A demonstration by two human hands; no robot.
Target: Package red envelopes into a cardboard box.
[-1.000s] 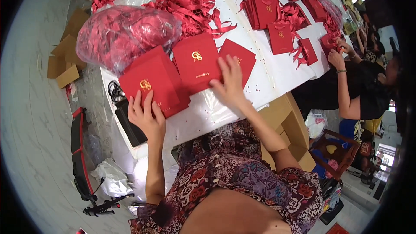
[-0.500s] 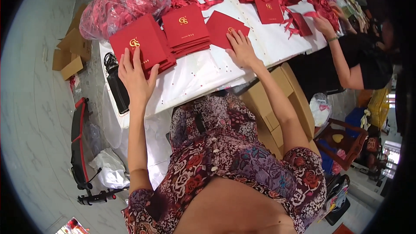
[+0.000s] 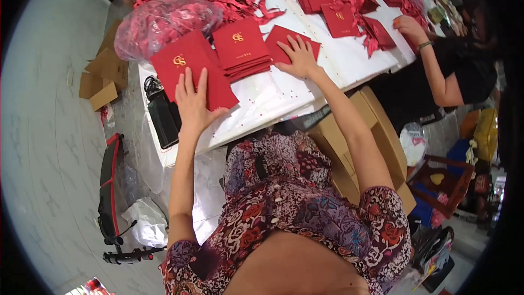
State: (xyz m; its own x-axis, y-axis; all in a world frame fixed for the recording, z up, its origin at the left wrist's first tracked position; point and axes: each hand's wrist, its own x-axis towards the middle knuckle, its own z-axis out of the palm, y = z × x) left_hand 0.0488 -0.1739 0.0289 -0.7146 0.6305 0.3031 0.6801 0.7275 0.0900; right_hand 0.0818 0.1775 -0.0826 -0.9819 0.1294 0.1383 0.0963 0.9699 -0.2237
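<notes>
Two spread hands lie on red packets either side of the middle stack (image 3: 241,43).
On the worktop (image 3: 259,101), taking that gold-marked middle stack as landmark: the left stack (image 3: 188,57) sits just left of it, the left hand (image 3: 192,101) flat over its near part, grip open, fingers fanned, closed around nothing; a flat packet (image 3: 284,34) lies just right of it under the right hand (image 3: 299,61), whose grip is likewise open and spread. The plastic bag of red ribbon (image 3: 164,27) is beyond it to the left; a co-worker's hand (image 3: 411,30) is well to its right.
</notes>
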